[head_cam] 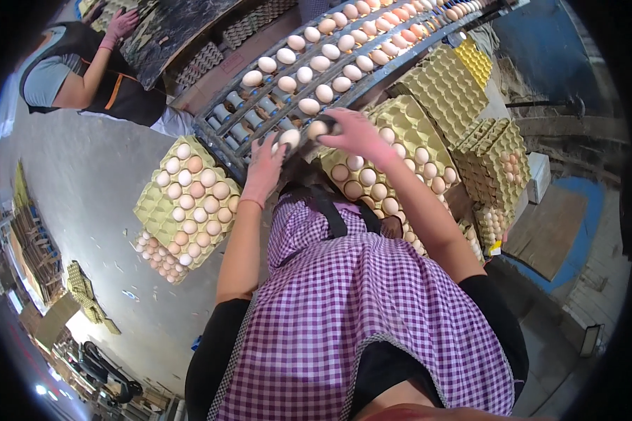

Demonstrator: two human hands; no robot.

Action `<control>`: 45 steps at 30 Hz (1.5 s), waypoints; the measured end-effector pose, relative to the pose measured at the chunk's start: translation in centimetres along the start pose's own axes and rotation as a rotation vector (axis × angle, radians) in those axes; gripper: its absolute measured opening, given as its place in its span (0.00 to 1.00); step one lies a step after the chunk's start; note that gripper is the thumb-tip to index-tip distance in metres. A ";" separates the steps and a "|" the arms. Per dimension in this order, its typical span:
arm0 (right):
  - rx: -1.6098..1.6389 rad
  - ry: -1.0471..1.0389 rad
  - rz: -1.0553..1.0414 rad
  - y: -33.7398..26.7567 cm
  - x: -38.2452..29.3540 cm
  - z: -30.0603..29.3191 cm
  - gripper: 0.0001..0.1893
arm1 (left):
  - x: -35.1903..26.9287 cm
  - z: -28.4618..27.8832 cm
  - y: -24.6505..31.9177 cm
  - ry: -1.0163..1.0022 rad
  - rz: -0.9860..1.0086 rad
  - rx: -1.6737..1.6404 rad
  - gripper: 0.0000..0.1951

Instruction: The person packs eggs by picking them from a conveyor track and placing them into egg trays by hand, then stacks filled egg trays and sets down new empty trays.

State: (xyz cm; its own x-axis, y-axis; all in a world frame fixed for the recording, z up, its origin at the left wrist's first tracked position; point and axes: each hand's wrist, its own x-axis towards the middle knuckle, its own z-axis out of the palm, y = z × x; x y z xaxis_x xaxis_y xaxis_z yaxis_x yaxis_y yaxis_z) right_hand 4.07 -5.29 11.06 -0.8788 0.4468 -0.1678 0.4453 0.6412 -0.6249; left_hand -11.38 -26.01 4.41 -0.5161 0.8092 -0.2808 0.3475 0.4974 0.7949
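Both my hands wear pink gloves with dark fingertips. My left hand (266,168) has its fingers around a white egg (289,138) at the lower end of a roller conveyor (218,138). Just to the right, my right hand (355,134) grips a light brown egg (317,130). Rows of white and brown eggs (331,51) lie on the conveyor, lit from below at its far part. Left of me stands a pulp egg tray (150,208), partly filled, on a stack. Under my right forearm, another pulp tray (416,126) holds eggs in its nearer part.
Stacks of pulp trays (492,152) stand at the right, with a yellow tray (474,60) behind them. A person in a dark apron (105,87) works at a dark table (174,31) at the upper left. More trays (87,292) lie on the floor.
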 end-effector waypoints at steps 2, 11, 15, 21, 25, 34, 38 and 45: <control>-0.112 -0.112 0.017 -1.3 3.3 3.6 0.34 | -0.2 0.2 -3.1 0.058 -0.045 0.031 0.26; -0.500 0.076 -0.163 -2.1 5.7 8.2 0.20 | -2.8 -2.3 -2.3 0.192 -0.200 0.426 0.32; -0.569 0.065 -0.103 -2.7 5.8 7.9 0.16 | -0.8 -3.2 -4.0 0.424 0.035 0.507 0.26; -0.273 0.153 0.052 -3.4 -0.8 2.4 0.25 | 11.2 0.8 -2.7 0.410 0.339 0.620 0.18; -0.239 0.280 0.151 1.2 -7.0 -3.5 0.23 | 12.9 3.3 -0.4 0.305 0.392 0.662 0.21; -0.453 0.562 0.692 23.3 -13.3 -14.2 0.32 | 3.8 15.5 13.2 -0.119 0.504 0.398 0.33; -0.752 0.274 0.697 29.0 -11.3 -12.3 0.47 | 1.6 17.4 13.0 -0.057 0.486 0.458 0.34; -0.406 0.117 0.660 31.7 -14.0 -17.1 0.46 | 0.6 17.7 14.9 -0.093 0.433 0.408 0.33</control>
State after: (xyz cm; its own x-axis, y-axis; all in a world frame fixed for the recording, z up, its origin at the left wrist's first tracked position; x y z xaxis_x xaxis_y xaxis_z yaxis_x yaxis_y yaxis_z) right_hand 33.48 19.48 6.66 -0.3969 0.8634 -0.3116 0.9169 0.3881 -0.0925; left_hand 7.31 -12.64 6.57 -0.1960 0.9799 -0.0377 0.7927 0.1809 0.5822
